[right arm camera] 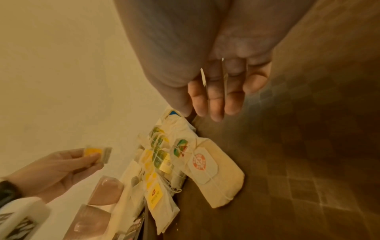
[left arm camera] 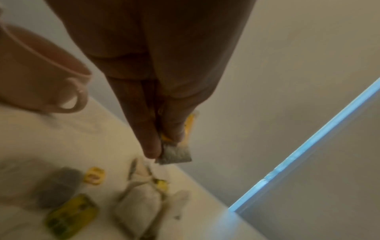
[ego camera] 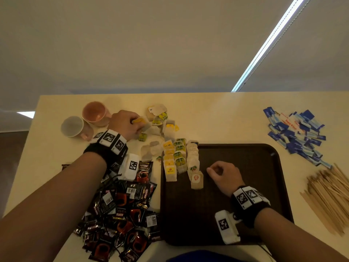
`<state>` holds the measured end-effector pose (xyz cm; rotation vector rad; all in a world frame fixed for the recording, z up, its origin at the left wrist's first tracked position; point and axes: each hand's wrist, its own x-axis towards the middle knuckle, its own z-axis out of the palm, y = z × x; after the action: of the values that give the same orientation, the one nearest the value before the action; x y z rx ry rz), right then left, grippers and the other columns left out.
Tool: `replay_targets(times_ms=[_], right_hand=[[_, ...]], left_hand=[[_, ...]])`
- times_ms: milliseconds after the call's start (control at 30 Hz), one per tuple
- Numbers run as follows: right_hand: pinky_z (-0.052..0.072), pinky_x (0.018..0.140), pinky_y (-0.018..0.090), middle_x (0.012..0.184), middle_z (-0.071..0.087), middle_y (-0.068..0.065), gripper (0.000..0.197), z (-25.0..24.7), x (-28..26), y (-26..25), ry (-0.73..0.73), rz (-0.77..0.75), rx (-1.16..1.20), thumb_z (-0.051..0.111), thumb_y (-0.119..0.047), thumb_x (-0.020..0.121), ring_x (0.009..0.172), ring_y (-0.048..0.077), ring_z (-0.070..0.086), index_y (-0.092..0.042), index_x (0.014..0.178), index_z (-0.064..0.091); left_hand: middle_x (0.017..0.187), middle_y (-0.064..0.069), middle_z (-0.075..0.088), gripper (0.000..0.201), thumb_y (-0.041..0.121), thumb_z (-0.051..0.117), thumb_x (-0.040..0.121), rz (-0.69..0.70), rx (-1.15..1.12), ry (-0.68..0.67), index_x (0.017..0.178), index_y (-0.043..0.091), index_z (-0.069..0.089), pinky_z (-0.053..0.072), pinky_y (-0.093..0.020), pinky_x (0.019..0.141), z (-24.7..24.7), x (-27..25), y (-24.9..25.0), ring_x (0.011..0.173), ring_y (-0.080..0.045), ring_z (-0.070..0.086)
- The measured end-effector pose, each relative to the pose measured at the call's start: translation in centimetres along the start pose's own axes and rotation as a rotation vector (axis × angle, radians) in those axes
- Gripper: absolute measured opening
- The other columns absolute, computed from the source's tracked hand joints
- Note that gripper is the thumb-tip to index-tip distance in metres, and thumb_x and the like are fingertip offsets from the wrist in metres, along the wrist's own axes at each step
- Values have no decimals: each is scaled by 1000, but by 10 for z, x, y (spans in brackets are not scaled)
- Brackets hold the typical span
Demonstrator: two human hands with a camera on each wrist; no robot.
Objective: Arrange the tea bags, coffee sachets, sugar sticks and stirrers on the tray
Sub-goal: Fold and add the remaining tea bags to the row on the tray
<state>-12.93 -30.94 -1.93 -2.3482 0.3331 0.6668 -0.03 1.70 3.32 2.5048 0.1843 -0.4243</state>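
Above table (ego camera: 217,114), beside mugs (ego camera: 86,121): left hand (ego camera: 125,124) pinching yellow-tagged tea bag (left arm camera: 176,154). Over tray (ego camera: 245,167): right hand (ego camera: 223,174) loosely curled, holding nothing, near tea bag rows (ego camera: 180,159).

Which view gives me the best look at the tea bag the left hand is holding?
Right wrist: the yellow-tagged tea bag sits unobstructed between the left hand's fingertips. The left wrist view shows only its blurred lower corner; the head view shows it small, partly covered by knuckles.

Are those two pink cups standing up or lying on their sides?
Lying on their sides. In the head view both pink cups on the table show their round mouths toward the camera.
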Motion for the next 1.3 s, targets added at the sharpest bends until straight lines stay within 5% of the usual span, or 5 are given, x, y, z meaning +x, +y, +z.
replay_targets(times_ms=[300, 867, 1067, 1167, 1300], right_hand=[[36, 60, 11, 79, 60, -13, 11, -2, 2, -3, 1, -11, -48, 66, -33, 93, 73, -1, 53, -22, 92, 68], [45, 68, 18, 87, 63, -10, 5, -5, -6, 6, -48, -1, 15, 65, -33, 93, 83, 3, 58, -28, 92, 64], [39, 62, 15, 84, 64, -11, 9, -6, -3, 10, -29, -8, 11, 65, -34, 93, 78, 2, 58, -25, 94, 68], [41, 64, 15, 86, 64, -10, 9, -7, -4, 11, -25, 3, 6, 65, -33, 93, 79, 2, 58, -24, 95, 68], [42, 64, 14, 86, 66, -9, 8, -7, -5, 15, -22, 33, 16, 65, -33, 93, 79, 2, 59, -25, 93, 68]], left_hand=[[77, -1, 67, 16, 26, 80, 82, 179, 186, -630, 72, 20, 68, 51, -36, 70, 65, -77, 39, 76, -14, 61], [93, 2, 52, 43, 35, 85, 73, 99, 318, -403, 83, 23, 46, 46, -35, 73, 110, -74, 18, 88, -22, 55], [86, 5, 62, 27, 46, 75, 82, -22, 32, -42, 82, 26, 57, 50, -30, 64, 46, -21, 44, 76, -15, 60], [104, 2, 65, 34, 50, 75, 82, -80, 146, -24, 97, 23, 60, 51, -33, 73, 15, 34, 43, 90, -19, 62], [146, -10, 45, 97, 59, 84, 67, -21, 394, -251, 144, 21, 40, 46, -44, 100, 13, 88, 39, 127, -33, 50]])
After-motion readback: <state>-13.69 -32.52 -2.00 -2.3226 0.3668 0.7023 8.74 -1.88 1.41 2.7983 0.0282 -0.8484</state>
